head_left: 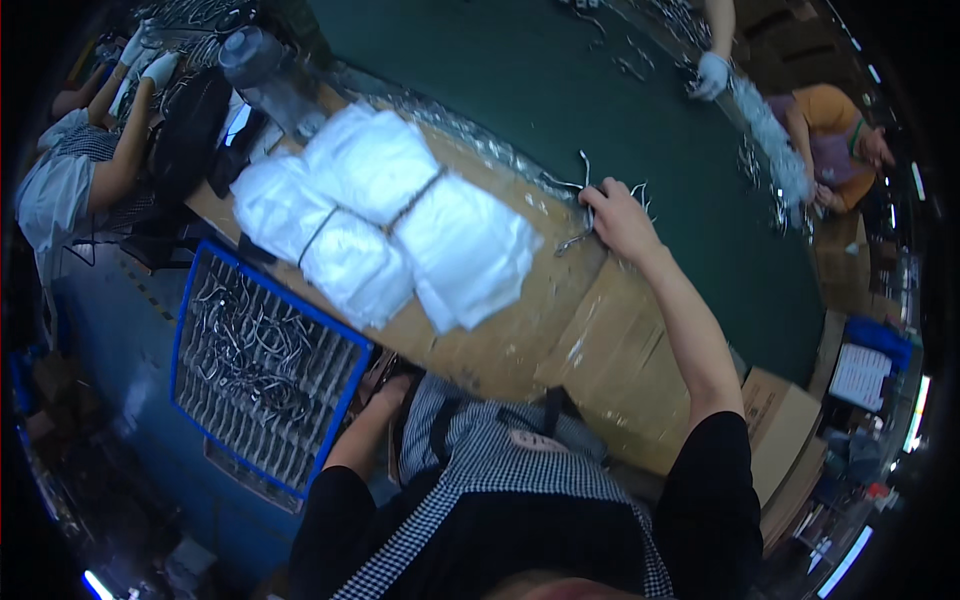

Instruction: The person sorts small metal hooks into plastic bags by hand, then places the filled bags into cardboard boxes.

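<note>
My right hand [620, 215] reaches out to the far edge of the cardboard-covered bench [560, 330] and closes on bent metal wire hooks [583, 200] lying where the cardboard meets the green belt [640, 130]. My left hand [392, 388] hangs low by my lap, just under the bench's near edge, next to the blue crate; its fingers are hidden. A tied stack of white plastic bags [385, 215] lies on the bench to the left of my right hand.
A blue plastic crate [262, 362] of loose wire hooks stands at my left. A clear water bottle [265, 75] and black bag [190, 125] sit beyond the bags. Other people work at the upper left and upper right; cardboard boxes [785, 440] stand at my right.
</note>
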A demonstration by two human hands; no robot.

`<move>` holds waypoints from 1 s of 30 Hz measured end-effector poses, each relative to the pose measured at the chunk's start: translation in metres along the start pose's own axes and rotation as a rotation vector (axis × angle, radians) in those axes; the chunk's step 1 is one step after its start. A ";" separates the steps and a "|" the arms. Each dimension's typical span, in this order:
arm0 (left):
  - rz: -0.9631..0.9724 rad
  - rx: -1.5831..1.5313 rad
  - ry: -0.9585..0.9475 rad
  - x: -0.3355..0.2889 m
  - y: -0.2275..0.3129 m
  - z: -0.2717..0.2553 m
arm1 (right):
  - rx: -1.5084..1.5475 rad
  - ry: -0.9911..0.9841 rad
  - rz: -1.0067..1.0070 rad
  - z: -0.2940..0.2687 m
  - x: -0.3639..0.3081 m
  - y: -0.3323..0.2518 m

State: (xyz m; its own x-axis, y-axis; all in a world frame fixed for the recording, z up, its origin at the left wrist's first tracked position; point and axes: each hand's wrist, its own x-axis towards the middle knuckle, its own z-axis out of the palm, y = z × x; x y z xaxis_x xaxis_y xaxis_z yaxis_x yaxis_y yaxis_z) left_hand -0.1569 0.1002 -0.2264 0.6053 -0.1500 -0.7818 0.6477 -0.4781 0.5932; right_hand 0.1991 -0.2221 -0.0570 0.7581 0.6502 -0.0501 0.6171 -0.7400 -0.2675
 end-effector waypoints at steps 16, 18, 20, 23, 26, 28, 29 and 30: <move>0.952 0.911 1.023 -0.003 0.233 -0.049 | -0.209 0.166 0.181 0.027 -0.146 -0.016; 0.945 0.903 0.966 0.011 0.222 -0.054 | -0.285 0.214 0.171 0.033 -0.153 -0.025; 0.928 0.855 0.902 0.017 0.218 -0.064 | -0.359 0.256 0.159 0.039 -0.159 -0.037; 0.903 0.685 0.867 0.003 0.219 -0.070 | -0.257 0.252 0.092 0.051 -0.158 -0.051; 0.875 0.655 0.830 -0.008 0.223 -0.067 | -0.126 0.267 0.077 0.056 -0.161 -0.071; 0.891 0.641 0.822 -0.010 0.225 -0.068 | -0.074 0.270 0.121 0.044 -0.164 -0.082; 0.889 0.605 0.845 -0.011 0.223 -0.068 | -0.016 0.267 0.168 0.040 -0.164 -0.085; 0.890 0.567 0.866 -0.010 0.225 -0.066 | -0.017 0.267 0.166 0.040 -0.165 -0.079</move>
State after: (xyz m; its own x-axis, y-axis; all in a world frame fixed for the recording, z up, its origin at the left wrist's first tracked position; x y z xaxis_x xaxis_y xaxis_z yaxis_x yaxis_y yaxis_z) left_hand 0.0131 0.0515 -0.0727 0.9435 -0.1055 0.3143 -0.2602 -0.8231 0.5048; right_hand 0.0171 -0.2637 -0.0666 0.8758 0.4541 0.1637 0.4824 -0.8362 -0.2608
